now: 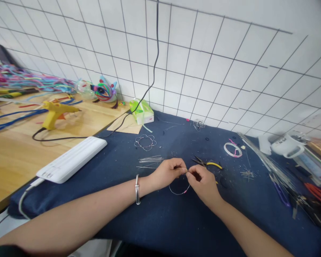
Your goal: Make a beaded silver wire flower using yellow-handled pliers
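Note:
A thin wire ring with a small pink piece on it hangs below my fingertips, over the dark blue cloth. My left hand pinches the ring's upper part from the left, a bracelet on its wrist. From the right, my right hand pinches the ring close beside the left fingertips. The exact point where the fingers meet is too small to make out. Just behind my right hand lie pliers with yellow handles, partly hidden. Straight wire pieces and a flower-shaped wire piece lie behind my left hand.
On the left are a white power bank with a cable and a yellow glue gun. A tissue pack sits at the back. To the right are a white tape roll, purple-handled scissors, long wires and a white cup.

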A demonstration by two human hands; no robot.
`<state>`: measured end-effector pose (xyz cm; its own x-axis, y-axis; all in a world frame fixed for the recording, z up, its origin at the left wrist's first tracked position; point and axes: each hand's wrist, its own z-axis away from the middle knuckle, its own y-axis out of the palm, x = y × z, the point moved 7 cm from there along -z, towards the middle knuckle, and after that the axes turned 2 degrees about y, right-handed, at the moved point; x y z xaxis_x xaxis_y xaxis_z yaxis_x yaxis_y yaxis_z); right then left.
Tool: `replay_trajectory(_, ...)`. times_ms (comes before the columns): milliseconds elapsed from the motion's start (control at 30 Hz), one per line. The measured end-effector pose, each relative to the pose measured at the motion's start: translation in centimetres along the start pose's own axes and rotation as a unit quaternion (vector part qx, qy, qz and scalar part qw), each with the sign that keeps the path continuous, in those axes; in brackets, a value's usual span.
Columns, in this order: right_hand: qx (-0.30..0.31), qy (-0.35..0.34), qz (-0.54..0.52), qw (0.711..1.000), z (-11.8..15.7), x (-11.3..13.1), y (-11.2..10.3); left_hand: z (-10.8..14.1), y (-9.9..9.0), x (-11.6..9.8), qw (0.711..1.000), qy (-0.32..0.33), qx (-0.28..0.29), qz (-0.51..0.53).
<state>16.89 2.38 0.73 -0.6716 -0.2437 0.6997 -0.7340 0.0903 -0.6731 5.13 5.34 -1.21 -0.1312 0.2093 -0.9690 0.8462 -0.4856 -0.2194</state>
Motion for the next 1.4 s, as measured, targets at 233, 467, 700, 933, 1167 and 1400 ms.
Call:
replay_trajectory(233,-0.037,-0.039,0.018,0.998,0.3,0.8,-0.2,0.1,0.3,0.2,0.999,0.011,-0.012,-0.041)
replay_trajectory(467,-0.047,-0.024,0.004,0.999,0.3,0.7,-0.3,0.5,0.2,-1.1,0.992,0.06,-0.052,-0.097)
replay_trajectory(700,-0.026,0.001,-0.071,0.997,0.0,0.2,-1.1,0.4,-0.2,-1.0,0.999,0.012,-0.019,0.03)
replay_trajectory(933,-0.002,-0.002,-0.092,0.996,0.2,0.2,-0.6,0.3,-0.5,1.2,0.995,-0.058,-0.055,0.059)
replay_trajectory(1167,0.029,0.044,-0.156,0.986,0.0,-0.6,0.1,0.1,-0.7,0.9,0.996,-0.04,-0.065,0.055)
replay_trajectory(1400,0.093,0.062,-0.202,0.973,0.2,-0.5,1.2,0.3,-0.9,-0.5,0.995,0.019,-0.073,-0.072)
